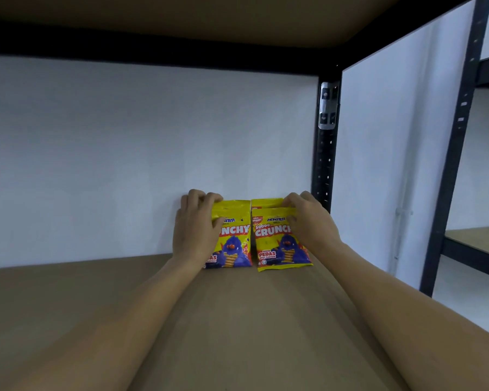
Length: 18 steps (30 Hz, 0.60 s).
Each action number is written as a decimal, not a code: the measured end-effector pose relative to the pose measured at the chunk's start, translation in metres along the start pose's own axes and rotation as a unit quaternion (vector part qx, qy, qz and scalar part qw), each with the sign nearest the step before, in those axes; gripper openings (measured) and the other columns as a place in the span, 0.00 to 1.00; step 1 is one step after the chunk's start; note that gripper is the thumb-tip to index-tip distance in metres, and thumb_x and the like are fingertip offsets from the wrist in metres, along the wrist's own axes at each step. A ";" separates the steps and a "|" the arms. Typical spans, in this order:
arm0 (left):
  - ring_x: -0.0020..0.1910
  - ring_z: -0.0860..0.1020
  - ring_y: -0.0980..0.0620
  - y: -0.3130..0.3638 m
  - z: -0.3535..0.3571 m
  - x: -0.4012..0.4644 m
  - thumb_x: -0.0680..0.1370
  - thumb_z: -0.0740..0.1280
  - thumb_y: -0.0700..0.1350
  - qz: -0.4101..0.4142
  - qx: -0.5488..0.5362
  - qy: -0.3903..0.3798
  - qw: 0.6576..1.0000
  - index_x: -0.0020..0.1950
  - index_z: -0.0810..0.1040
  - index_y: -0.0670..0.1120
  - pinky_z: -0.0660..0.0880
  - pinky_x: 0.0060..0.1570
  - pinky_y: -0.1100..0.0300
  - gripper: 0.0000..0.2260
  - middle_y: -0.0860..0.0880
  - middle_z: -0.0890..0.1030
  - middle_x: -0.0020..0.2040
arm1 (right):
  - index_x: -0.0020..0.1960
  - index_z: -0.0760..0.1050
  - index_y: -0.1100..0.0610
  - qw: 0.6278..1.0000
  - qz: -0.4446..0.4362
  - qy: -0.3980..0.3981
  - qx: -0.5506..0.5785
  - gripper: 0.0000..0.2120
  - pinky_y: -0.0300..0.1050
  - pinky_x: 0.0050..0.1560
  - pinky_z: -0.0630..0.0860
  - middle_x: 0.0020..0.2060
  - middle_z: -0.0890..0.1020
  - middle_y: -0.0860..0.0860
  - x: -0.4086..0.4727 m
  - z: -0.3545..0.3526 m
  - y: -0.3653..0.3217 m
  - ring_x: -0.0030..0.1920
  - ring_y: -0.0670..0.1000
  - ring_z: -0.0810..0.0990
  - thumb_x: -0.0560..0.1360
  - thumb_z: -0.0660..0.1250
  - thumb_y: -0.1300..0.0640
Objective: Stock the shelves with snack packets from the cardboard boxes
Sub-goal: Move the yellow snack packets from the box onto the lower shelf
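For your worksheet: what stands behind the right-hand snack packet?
Behind the right-hand snack packet another yellow packet's top edge shows, against the white wall; the rest is covered.

A plain white wall (124, 153) stands behind the rack, evenly lit and bare. At the back right corner a black upright post (325, 165) rises, punched with a row of small holes, and a silver metal bracket (328, 105) is fixed near its top. Off to the right, a second rack (476, 244) with a brown board stands near the same wall.
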<state>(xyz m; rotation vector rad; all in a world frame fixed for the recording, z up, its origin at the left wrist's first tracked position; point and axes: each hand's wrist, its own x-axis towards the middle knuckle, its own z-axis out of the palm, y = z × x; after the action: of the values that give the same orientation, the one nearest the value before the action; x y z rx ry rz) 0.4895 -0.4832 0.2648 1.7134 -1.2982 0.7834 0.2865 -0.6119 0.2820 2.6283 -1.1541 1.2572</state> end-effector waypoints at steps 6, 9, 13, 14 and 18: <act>0.62 0.69 0.48 0.001 -0.018 -0.010 0.75 0.74 0.49 0.049 0.022 -0.035 0.998 0.66 0.75 0.49 0.72 0.57 0.52 0.21 0.47 0.70 0.64 | 0.67 0.72 0.51 1.000 -0.010 0.025 -0.005 0.19 0.48 0.48 0.77 0.61 0.73 0.51 -0.003 -0.012 0.002 0.60 0.53 0.73 0.77 0.67 0.56; 0.70 0.65 0.48 -0.004 -0.027 -0.021 0.75 0.73 0.53 0.117 0.036 -0.118 0.985 0.70 0.72 0.52 0.68 0.64 0.51 0.25 0.49 0.68 0.71 | 0.68 0.70 0.50 0.997 -0.028 -0.068 0.003 0.26 0.53 0.56 0.76 0.62 0.71 0.52 -0.004 -0.023 -0.005 0.64 0.54 0.70 0.72 0.72 0.50; 0.74 0.63 0.49 -0.008 -0.028 -0.032 0.77 0.70 0.55 0.170 0.062 -0.183 0.966 0.74 0.69 0.55 0.67 0.67 0.51 0.26 0.51 0.67 0.75 | 0.73 0.64 0.45 0.965 -0.093 -0.239 -0.057 0.40 0.55 0.62 0.73 0.63 0.65 0.50 -0.013 -0.026 -0.019 0.64 0.52 0.63 0.65 0.79 0.45; 0.73 0.63 0.49 -0.007 -0.028 -0.033 0.77 0.70 0.54 0.168 0.064 -0.183 0.967 0.74 0.69 0.55 0.68 0.66 0.51 0.26 0.50 0.67 0.74 | 0.73 0.64 0.44 0.961 -0.101 -0.244 -0.078 0.41 0.54 0.61 0.73 0.63 0.65 0.50 -0.016 -0.024 -0.019 0.64 0.52 0.62 0.65 0.79 0.45; 0.73 0.62 0.49 -0.001 -0.025 -0.036 0.79 0.67 0.55 0.141 0.084 -0.197 0.967 0.75 0.67 0.55 0.68 0.66 0.52 0.25 0.51 0.67 0.73 | 0.72 0.64 0.45 0.967 -0.108 -0.205 -0.108 0.37 0.53 0.58 0.75 0.64 0.65 0.51 -0.023 -0.014 -0.012 0.65 0.54 0.65 0.68 0.76 0.49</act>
<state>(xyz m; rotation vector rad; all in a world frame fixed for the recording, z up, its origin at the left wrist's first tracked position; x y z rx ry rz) 0.4803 -0.4451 0.2455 1.9087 -1.8216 0.7525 0.2749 -0.5844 0.2795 2.8178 -0.9365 0.5306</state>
